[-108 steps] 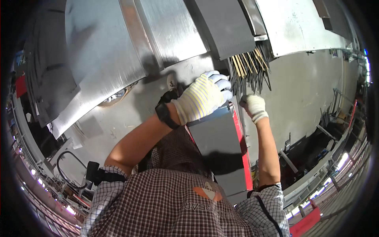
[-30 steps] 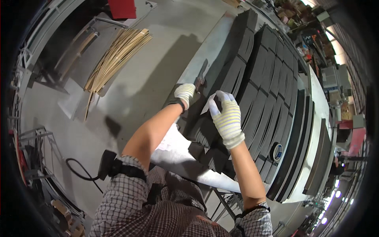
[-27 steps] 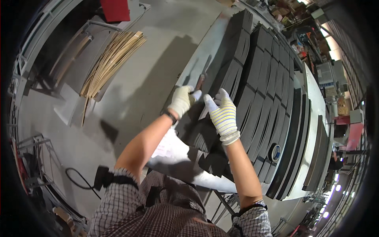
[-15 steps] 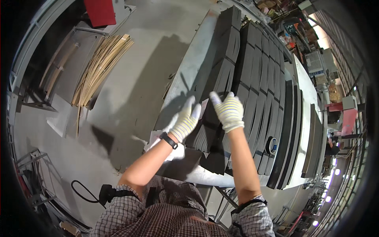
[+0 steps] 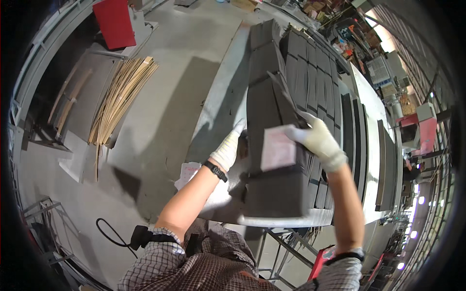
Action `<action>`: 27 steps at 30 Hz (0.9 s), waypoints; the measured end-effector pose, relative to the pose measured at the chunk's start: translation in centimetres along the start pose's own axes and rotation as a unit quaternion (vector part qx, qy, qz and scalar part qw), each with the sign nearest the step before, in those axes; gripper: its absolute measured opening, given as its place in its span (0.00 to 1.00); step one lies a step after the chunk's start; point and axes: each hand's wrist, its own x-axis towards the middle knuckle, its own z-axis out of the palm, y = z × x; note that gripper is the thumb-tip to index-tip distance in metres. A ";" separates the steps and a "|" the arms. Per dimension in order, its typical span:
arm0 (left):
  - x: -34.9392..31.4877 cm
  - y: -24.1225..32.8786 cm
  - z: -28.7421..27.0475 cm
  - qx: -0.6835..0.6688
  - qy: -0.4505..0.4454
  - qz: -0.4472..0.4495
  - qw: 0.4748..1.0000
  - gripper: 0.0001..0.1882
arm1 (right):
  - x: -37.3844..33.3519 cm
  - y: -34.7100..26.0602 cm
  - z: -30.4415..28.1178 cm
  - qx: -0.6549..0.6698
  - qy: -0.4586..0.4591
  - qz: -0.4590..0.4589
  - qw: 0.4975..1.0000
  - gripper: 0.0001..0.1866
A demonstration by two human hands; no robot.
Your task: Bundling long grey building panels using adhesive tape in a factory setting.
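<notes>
A long dark grey bundle of flat strips (image 5: 274,196) lies lengthwise in front of me, its broad face turned up. My right hand (image 5: 321,143), in a pale knitted glove, is closed on the bundle's right edge. Its thumb lies over a pinkish sheet of paper (image 5: 278,154) on the bundle; the other fingers are partly hidden behind the edge. Close along the bundle's left side, my gloved left hand (image 5: 229,148) has its visible fingers stretched out, pointing away from me. Whether it touches the bundle, I cannot tell.
More banded grey bundles (image 5: 313,72) lie to the right on the metal table (image 5: 212,114). A white paper (image 5: 188,172) rests at the table's near left corner. Thin wooden strips (image 5: 119,99) are piled at left, below a red panel (image 5: 114,24). Dark strips (image 5: 360,140) lie further right.
My right hand has moved right and nearer, taking hold of the bundle's edge. The bundle has turned, showing its broad face and the pinkish paper. My left hand has shifted slightly, staying on the left side.
</notes>
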 end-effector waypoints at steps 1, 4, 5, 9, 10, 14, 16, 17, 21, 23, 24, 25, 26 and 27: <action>-1.0 1.0 3.1 0.019 -0.013 0.013 1.000 0.33 | -3.5 -1.9 -2.4 0.021 -0.043 0.028 0.998 0.44; 4.1 0.2 2.8 0.035 0.029 0.095 0.994 0.42 | -13.6 -4.3 -8.1 0.020 -0.103 0.061 0.993 0.49; 3.2 -0.4 5.8 0.036 0.045 0.084 0.995 0.43 | -17.7 -1.9 -9.9 0.037 -0.103 0.078 0.991 0.51; 1.7 -1.7 9.0 -0.040 0.025 0.028 0.998 0.44 | -32.2 4.8 -13.7 -0.055 -0.105 0.103 0.988 0.56; 1.7 -3.3 9.7 -0.058 0.037 0.026 0.997 0.43 | -35.6 6.4 -14.1 -0.139 -0.095 0.075 0.983 0.56; 1.3 -9.5 13.1 0.008 0.053 0.163 0.985 0.42 | -45.2 12.0 -12.2 -0.103 0.010 0.221 0.970 0.52; -0.6 -13.2 17.6 0.053 -0.010 0.240 0.969 0.41 | -51.3 15.5 -12.2 -0.095 0.071 0.215 0.969 0.51; -0.6 -14.1 18.3 0.067 -0.058 0.265 0.960 0.41 | -54.3 17.9 -12.2 -0.088 0.099 0.200 0.971 0.50; -3.2 -24.5 26.5 0.013 -0.068 0.184 0.980 0.39 | -67.9 25.2 -12.9 -0.063 0.199 0.210 0.955 0.49; -3.7 -30.0 28.7 -0.004 -0.114 0.148 0.982 0.38 | -73.5 28.6 -12.5 -0.032 0.240 0.240 0.940 0.50; -3.6 -33.5 29.1 -0.012 -0.170 0.126 0.977 0.36 | -75.9 30.1 -12.6 -0.020 0.259 0.252 0.932 0.50; -4.6 -37.5 30.3 -0.052 -0.172 0.104 0.978 0.36 | -78.4 31.6 -12.6 -0.052 0.263 0.284 0.921 0.50; -6.1 -40.7 32.0 -0.063 -0.164 0.077 0.981 0.32 | -80.4 32.5 -12.9 -0.016 0.279 0.323 0.904 0.49; -6.8 -43.8 32.5 -0.070 -0.177 0.040 0.981 0.35 | -82.2 32.8 -13.5 0.019 0.293 0.362 0.885 0.49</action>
